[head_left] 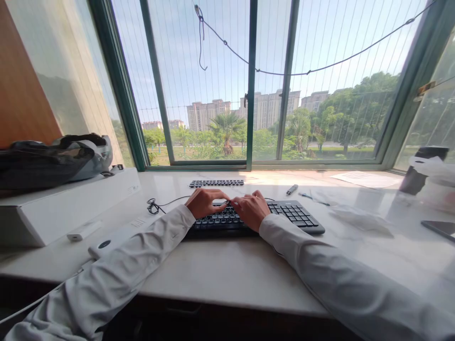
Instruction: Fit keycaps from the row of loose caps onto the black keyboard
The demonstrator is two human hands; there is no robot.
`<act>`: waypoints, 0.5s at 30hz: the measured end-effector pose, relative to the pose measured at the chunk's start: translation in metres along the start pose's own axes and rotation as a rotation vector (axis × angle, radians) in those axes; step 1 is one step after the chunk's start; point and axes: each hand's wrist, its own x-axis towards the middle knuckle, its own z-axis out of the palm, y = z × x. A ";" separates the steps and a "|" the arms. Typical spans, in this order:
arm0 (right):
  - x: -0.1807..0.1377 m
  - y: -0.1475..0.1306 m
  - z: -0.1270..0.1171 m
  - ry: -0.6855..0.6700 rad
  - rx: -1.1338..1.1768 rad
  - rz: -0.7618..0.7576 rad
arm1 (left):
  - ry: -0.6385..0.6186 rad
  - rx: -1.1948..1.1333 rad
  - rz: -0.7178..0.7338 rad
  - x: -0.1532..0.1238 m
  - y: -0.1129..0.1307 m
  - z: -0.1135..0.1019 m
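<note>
A black keyboard (220,231) lies on the pale tabletop in front of me, its number pad (296,213) to the right. Over its upper middle, my left hand (206,201) is closed in a pinch, thumb and forefinger meeting near a small dark thing too small to name. My right hand (253,208) is closed too, its fingertips touching the same spot from the right. Behind the keyboard, several dark key caps (216,183) lie in neat rows. Part of the key area is hidden under my hands.
A black cable (153,207) is coiled left of the keyboard. Beyond its right end lie a small grey tool (292,189) and a clear plastic bag (362,219). A white box (74,208) carrying a dark bag (50,161) stands at the left; a window (227,165) borders the back.
</note>
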 end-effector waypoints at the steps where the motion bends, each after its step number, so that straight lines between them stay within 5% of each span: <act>1: 0.000 0.000 0.000 -0.006 -0.003 -0.007 | -0.016 0.007 -0.006 0.000 0.000 0.000; 7: -0.002 -0.003 -0.004 -0.008 -0.011 -0.033 | -0.159 0.000 0.011 0.003 -0.005 -0.011; 15: -0.004 -0.004 -0.005 -0.028 0.041 -0.046 | -0.525 -0.385 -0.159 0.002 -0.026 -0.038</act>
